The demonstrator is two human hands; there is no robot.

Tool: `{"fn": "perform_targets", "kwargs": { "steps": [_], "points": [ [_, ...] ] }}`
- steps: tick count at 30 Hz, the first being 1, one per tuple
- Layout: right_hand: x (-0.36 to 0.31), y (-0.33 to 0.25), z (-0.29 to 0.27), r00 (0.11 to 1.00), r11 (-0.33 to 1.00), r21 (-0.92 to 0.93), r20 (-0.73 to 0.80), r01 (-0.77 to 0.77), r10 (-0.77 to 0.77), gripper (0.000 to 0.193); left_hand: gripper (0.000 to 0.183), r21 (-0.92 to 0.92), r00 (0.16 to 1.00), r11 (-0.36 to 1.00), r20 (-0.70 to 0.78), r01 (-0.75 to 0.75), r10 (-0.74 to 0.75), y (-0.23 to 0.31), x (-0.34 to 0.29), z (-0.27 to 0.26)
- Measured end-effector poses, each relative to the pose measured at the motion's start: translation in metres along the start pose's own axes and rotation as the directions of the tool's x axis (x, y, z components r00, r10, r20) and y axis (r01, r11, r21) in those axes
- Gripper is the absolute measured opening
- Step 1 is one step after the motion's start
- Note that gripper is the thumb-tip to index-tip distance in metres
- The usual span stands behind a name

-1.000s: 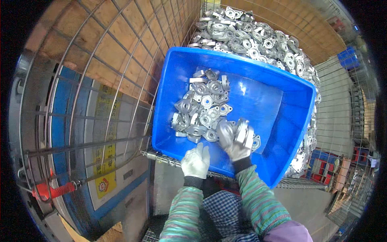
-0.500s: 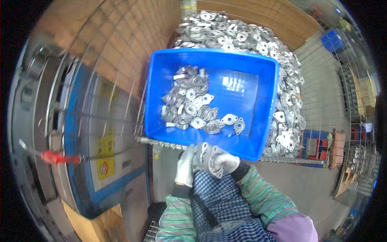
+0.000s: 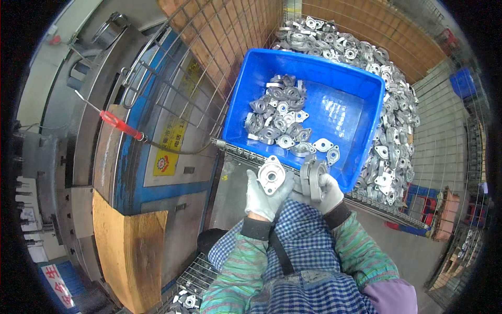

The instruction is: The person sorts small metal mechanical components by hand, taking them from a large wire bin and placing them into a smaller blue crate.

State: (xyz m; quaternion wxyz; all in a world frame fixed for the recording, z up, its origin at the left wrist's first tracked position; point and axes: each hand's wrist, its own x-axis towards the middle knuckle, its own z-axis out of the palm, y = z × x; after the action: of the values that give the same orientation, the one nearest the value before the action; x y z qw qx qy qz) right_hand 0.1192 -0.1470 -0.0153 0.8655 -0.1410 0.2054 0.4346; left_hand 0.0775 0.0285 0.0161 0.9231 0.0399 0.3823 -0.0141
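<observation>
In my white-gloved left hand [image 3: 260, 199] a silver metal flange casting [image 3: 272, 176] lies with its round bore and two end holes facing up, my fingers and thumb at its sides. Beside it, my gloved right hand [image 3: 331, 194] grips a small stack of flange castings [image 3: 314, 180] seen edge-on; how many is hard to make out. Both hands are over my checked apron, at the near edge of a blue plastic bin [image 3: 361, 78]. Inside the bin, a pile of similar castings [image 3: 280, 112] fills the left part, with a few lying singly toward the front.
A wire-mesh cage [image 3: 251, 152] supports the bin, with a large heap of castings [image 3: 402, 120] behind and right of it. At left a red-handled tool [image 3: 117, 124] on a hose hangs near a blue-framed machine [image 3: 141, 172]. A bent cardboard sheet [image 3: 130, 256] stands lower left.
The castings that were bunched together between both hands are now apart: one lies face up in my left hand, a stack stays in my right. The view has swung left.
</observation>
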Motion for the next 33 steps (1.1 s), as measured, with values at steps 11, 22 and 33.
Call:
{"fn": "perform_targets", "kwargs": {
  "steps": [11, 22, 33],
  "points": [
    [-0.022, 0.001, 0.018, 1.0, 0.999, -0.037, 0.016, 0.007, -0.007, 0.031, 0.059, 0.274, 0.989, 0.951, 0.0, -0.145, 0.15, -0.033, 0.005, -0.004],
    [-0.049, -0.049, -0.096, 0.766, 0.797, -0.201, -0.223, 0.57, -0.603, 0.033, 0.045, 0.828, 0.791, -0.295, 0.551, -0.477, 0.265, -0.073, 0.029, -0.011],
    [-0.12, -0.264, -0.2, 0.246, 0.333, -0.062, -0.551, 0.941, -0.797, 0.036, 0.037, 0.74, 0.725, -0.611, 0.58, -0.281, 0.37, -0.029, 0.069, -0.052]
  ]
}}
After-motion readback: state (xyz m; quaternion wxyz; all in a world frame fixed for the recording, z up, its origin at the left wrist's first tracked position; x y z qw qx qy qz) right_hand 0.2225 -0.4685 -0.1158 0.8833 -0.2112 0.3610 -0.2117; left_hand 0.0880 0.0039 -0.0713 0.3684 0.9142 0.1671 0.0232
